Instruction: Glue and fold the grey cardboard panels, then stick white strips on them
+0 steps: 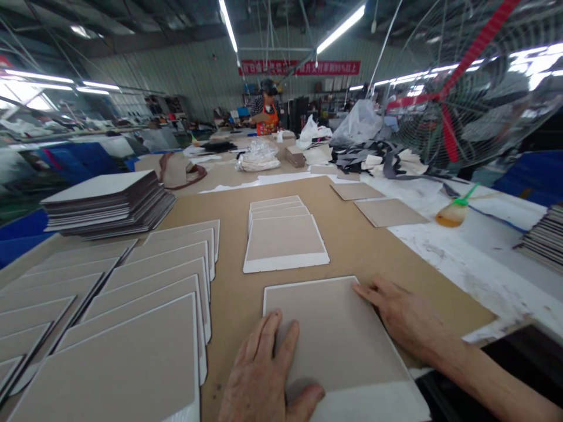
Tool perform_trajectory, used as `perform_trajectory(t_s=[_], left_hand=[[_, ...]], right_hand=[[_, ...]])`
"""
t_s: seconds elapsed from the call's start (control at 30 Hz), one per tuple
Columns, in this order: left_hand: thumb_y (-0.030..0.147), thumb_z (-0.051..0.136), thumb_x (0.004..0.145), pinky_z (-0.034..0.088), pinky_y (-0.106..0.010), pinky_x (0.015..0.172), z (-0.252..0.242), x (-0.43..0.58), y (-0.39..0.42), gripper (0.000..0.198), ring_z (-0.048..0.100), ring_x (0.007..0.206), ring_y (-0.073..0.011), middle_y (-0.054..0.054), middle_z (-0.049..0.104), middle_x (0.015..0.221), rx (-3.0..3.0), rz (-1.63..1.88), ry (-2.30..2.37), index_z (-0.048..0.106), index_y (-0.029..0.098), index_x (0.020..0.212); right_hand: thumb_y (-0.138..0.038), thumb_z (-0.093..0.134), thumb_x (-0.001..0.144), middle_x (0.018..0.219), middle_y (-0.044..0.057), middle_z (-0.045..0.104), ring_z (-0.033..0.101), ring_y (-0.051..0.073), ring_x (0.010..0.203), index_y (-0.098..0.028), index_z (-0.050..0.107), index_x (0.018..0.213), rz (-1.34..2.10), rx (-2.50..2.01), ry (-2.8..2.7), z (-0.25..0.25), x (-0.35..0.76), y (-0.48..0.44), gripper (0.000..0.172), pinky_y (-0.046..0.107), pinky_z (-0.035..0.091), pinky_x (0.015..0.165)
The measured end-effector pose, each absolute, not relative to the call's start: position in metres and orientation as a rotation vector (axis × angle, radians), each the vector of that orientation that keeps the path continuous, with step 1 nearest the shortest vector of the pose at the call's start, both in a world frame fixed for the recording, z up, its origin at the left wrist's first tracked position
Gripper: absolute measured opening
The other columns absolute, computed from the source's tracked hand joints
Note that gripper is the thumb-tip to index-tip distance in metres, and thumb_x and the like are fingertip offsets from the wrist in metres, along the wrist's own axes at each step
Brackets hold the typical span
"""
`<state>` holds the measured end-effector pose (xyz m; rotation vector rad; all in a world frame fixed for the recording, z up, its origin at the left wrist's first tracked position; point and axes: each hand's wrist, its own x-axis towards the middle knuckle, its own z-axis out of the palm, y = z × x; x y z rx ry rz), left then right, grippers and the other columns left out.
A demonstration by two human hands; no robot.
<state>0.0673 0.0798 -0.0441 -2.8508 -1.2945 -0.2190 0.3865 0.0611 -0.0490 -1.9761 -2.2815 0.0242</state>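
Partner: What do you have under the hands?

Operator: From my end I see a beige panel with white borders (338, 334), lying flat on the brown-covered surface (237, 293) right in front of me. My left hand (259, 375) rests on its left part, palm down, fingers spread and the thumb well out to the side — nothing gripped.

Partner: And the other one?

Operator: My right hand (398, 308) touches the panel's far right corner with the index finger out and the other fingers curled. I can't tell whether the thumb pinches the edge from below; the hand itself hides that.

Partner: What lies around it?

Operator: Just beyond it, an overlapping row of smaller panels (285, 240). To the left, overlapping rows of larger panels (132, 346) run away from me, with a tall stack of panels (105, 202) behind them. Over to the right lie two loose panels (390, 212) and, near them, a squeeze bottle with a green nozzle (453, 214) and amber contents.

Partner: Anything farther off?

Operator: A clear plastic bundle (258, 155), a heap of dark and pale scraps (378, 158), and a caged fan with red blades (446, 97) at the right. Past those — small and blurry — a person in an orange apron (267, 122), probably standing.
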Motion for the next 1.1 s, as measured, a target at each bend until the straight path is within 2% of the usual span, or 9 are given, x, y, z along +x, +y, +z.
perform_trajectory(t_s=[0.1,0.17,0.23,0.33,0.53,0.73,0.8,0.93,1.1], left_hand=[[0.064,0.057,0.081,0.042,-0.057,0.107,-0.037,0.072,0.078,0.076,0.041,0.138,-0.0392,-0.018,0.040,0.153,-2.904,-0.153,-1.423,0.047,0.024,0.145],[0.064,0.057,0.082,0.037,-0.057,0.110,-0.034,0.075,0.078,0.076,0.036,0.141,-0.0380,-0.016,0.037,0.155,-2.928,-0.122,-1.489,0.045,0.025,0.146],[0.064,0.057,0.082,0.034,-0.056,0.113,-0.031,0.077,0.077,0.077,0.033,0.142,-0.0370,-0.016,0.034,0.157,-2.945,-0.098,-1.538,0.045,0.025,0.146],[0.063,0.058,0.081,0.031,-0.055,0.115,-0.030,0.077,0.076,0.077,0.031,0.143,-0.0360,-0.015,0.034,0.157,-2.968,-0.080,-1.581,0.045,0.025,0.146],[0.062,0.060,0.081,0.031,-0.056,0.114,-0.028,0.077,0.075,0.076,0.032,0.143,-0.0367,-0.015,0.033,0.157,-2.959,-0.182,-1.583,0.046,0.025,0.146],[0.058,0.068,0.075,0.037,-0.058,0.111,-0.033,0.073,0.076,0.082,0.037,0.140,-0.0384,-0.015,0.038,0.155,-2.989,-0.255,-1.480,0.045,0.023,0.146],[0.058,0.070,0.073,0.038,-0.058,0.110,-0.035,0.072,0.076,0.085,0.035,0.141,-0.0399,-0.014,0.038,0.155,-2.987,-0.270,-1.471,0.045,0.023,0.146],[0.060,0.069,0.074,0.038,-0.062,0.108,-0.037,0.069,0.075,0.086,0.032,0.141,-0.0440,-0.012,0.036,0.156,-2.979,-0.288,-1.465,0.043,0.024,0.148],[0.058,0.058,0.085,0.039,-0.056,0.110,-0.050,0.061,0.078,0.089,0.031,0.143,-0.0386,-0.018,0.025,0.160,-2.989,-0.396,-1.442,0.023,0.016,0.155]], right_hand=[[-0.014,0.031,0.095,0.117,0.013,0.062,0.063,0.024,0.098,-0.015,0.059,0.132,0.191,-1.979,-2.015,-0.052,0.401,0.077,0.046,0.040,0.049,0.089],[-0.026,0.034,0.098,0.123,0.014,0.063,0.060,0.026,0.110,-0.012,0.060,0.131,0.316,-1.909,-1.926,-0.050,0.401,0.088,0.045,0.041,0.045,0.098],[-0.036,0.036,0.097,0.123,0.012,0.065,0.059,0.026,0.112,-0.013,0.065,0.124,0.404,-1.863,-1.898,-0.047,0.397,0.097,0.046,0.041,0.043,0.101],[-0.039,0.040,0.093,0.115,0.010,0.068,0.062,0.026,0.106,-0.016,0.071,0.109,0.445,-1.849,-1.878,-0.044,0.393,0.103,0.042,0.040,0.045,0.096],[-0.048,0.051,0.085,0.095,0.005,0.070,0.065,0.023,0.086,-0.021,0.070,0.104,0.549,-1.855,-1.656,-0.043,0.396,0.100,0.039,0.034,0.048,0.078],[-0.050,0.078,0.072,0.075,-0.002,0.063,0.058,0.016,0.068,-0.021,0.065,0.088,0.906,-1.447,-1.065,-0.026,0.384,0.088,0.035,0.025,0.043,0.060],[-0.048,0.083,0.070,0.076,-0.002,0.064,0.058,0.015,0.065,-0.021,0.064,0.091,1.041,-1.343,-0.924,-0.019,0.375,0.082,0.039,0.024,0.045,0.058],[-0.043,0.085,0.071,0.091,0.003,0.071,0.067,0.021,0.071,-0.023,0.062,0.111,1.352,-1.265,-0.732,-0.015,0.361,0.069,0.051,0.031,0.054,0.063],[-0.041,0.086,0.070,0.098,0.007,0.074,0.070,0.027,0.070,-0.025,0.062,0.122,1.361,-1.291,-0.619,-0.012,0.372,0.073,0.060,0.037,0.058,0.058]])
